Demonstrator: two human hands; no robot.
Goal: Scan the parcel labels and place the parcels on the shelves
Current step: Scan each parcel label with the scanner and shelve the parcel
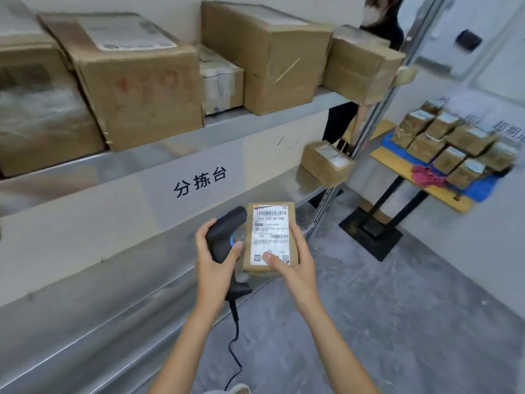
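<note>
My right hand holds a small brown parcel, thumb pressed on its white barcode label, which faces up at me. My left hand grips a black corded barcode scanner by its handle, right beside the parcel's left edge, head pointing away toward the shelf. Both hands are in front of the metal shelf unit. One small parcel lies on the lower shelf at its right end.
The upper shelf carries several cardboard boxes. A small table at the right holds several small parcels on a blue mat. A person stands behind the shelf's right upright. Grey floor lies to my right.
</note>
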